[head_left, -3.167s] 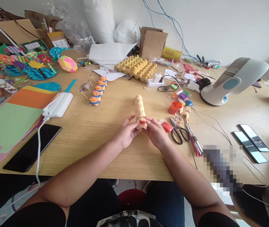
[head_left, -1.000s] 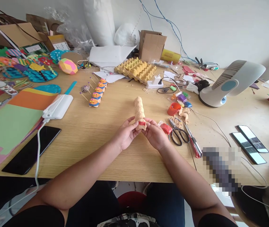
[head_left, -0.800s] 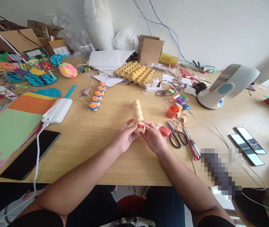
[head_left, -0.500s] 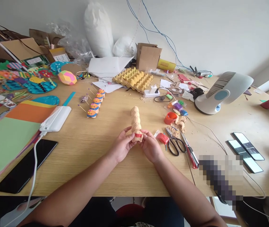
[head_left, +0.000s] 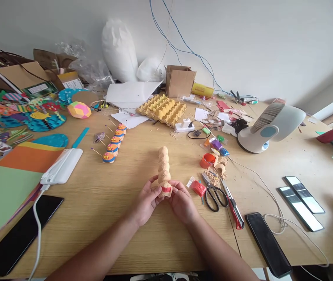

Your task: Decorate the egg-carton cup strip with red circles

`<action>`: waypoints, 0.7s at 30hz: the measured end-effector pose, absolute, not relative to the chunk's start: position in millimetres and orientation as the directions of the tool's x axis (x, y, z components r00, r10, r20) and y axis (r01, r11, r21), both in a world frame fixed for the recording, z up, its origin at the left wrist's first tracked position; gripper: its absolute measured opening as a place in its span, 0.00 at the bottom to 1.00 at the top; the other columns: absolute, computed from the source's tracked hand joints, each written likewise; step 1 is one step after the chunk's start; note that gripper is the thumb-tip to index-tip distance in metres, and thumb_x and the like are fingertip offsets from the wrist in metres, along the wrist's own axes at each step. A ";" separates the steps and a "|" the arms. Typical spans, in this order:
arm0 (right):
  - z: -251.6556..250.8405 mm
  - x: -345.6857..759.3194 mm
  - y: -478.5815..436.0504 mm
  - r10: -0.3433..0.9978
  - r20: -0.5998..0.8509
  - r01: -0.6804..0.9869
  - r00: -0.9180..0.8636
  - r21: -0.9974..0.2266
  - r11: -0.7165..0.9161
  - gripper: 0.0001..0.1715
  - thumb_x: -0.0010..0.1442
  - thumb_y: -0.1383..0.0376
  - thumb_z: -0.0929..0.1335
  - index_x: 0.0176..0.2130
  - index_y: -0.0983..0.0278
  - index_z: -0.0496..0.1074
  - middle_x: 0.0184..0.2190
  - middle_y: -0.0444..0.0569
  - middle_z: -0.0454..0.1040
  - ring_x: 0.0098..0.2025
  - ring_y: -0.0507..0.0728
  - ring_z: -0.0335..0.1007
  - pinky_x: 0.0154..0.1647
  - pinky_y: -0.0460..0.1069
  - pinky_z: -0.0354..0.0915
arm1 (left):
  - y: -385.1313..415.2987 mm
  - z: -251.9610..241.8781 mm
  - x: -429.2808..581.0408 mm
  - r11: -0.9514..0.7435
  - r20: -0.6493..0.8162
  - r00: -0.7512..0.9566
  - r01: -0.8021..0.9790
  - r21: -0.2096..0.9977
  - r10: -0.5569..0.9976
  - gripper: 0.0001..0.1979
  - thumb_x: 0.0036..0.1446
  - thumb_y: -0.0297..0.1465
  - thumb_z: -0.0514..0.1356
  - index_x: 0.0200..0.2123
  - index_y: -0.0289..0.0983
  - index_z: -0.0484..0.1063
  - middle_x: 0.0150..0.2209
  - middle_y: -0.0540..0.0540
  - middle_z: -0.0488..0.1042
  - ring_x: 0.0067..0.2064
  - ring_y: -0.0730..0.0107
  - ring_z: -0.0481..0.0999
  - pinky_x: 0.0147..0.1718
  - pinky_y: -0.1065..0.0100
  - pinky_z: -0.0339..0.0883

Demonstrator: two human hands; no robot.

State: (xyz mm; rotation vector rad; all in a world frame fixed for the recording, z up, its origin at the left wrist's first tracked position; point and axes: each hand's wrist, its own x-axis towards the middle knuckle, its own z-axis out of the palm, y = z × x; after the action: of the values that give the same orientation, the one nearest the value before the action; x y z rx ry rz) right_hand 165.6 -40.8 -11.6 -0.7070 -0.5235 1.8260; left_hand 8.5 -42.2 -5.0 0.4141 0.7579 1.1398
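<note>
From my remote seat I noted the strip [head_left: 163, 168], tan and bumpy, near the middle of the tabletop [head_left: 137, 156]. Its near end sat between the two hands; its far end pointed away from the wearer, leaning slightly left. Long axis roughly fore-and-aft, so it ran outward from the grip rather than across it.

Left grip [head_left: 145, 201]: closed on the near end from the left, thumb beside the red patch [head_left: 166, 190]. Right grip [head_left: 183, 201]: closed on the same end from the right, fingers bent, thumb near the patch's other edge. Neither hand was clearly nearer. I judged this the relation that counted: patch facing the wearer, one hand on each flank, far bumps unsupported by fingers. Whether the far end touched the wood, I could not tell.

Room: bare wood lay left of the strip as far as the painted row [head_left: 116, 140] with its pins, and beyond its far end up to the egg tray [head_left: 162, 111]. Right side looked tighter: red pack [head_left: 199, 188] just beside the right hand, then scissors [head_left: 209, 186] and knife [head_left: 234, 208], with the cup [head_left: 207, 160] farther out. The near edge crossed under the forearms, well apart from the strip.
</note>
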 end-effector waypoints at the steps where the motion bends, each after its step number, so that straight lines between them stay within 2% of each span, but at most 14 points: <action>1: -11.5 165.7 -41.1 0.939 -0.214 -0.682 -0.269 -0.646 -0.343 0.15 0.58 0.60 0.78 0.45 0.60 0.80 0.39 0.46 0.81 0.39 0.53 0.74 0.43 0.47 0.70 | -42.2 -5.0 8.5 0.382 -0.323 0.215 -0.657 0.650 0.921 0.30 0.56 0.32 0.73 0.60 0.41 0.68 0.44 0.45 0.81 0.38 0.73 0.80 0.38 0.71 0.74; 13: -10.2 168.5 -29.7 0.933 -0.167 -0.666 -0.318 -0.661 -0.346 0.19 0.56 0.60 0.79 0.47 0.61 0.79 0.41 0.46 0.83 0.40 0.52 0.77 0.44 0.47 0.71 | -32.5 -4.8 8.5 0.369 -0.334 0.189 -0.677 0.637 0.924 0.29 0.56 0.29 0.73 0.58 0.38 0.68 0.46 0.43 0.81 0.40 0.72 0.82 0.37 0.73 0.75; 21: -11.3 167.0 -25.3 0.951 -0.132 -0.646 -0.279 -0.707 -0.287 0.22 0.52 0.61 0.82 0.45 0.60 0.78 0.39 0.44 0.84 0.39 0.52 0.78 0.42 0.47 0.71 | -29.6 -3.4 9.3 0.339 -0.255 0.226 -0.691 0.639 0.940 0.25 0.58 0.29 0.71 0.56 0.38 0.68 0.47 0.45 0.82 0.42 0.72 0.83 0.40 0.72 0.78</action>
State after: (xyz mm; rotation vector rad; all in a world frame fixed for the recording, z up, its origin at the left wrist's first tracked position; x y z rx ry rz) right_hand 167.0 -25.3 -11.3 -0.6681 -0.6496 1.7940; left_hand 9.3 -29.6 -3.4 0.4367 0.6783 1.1741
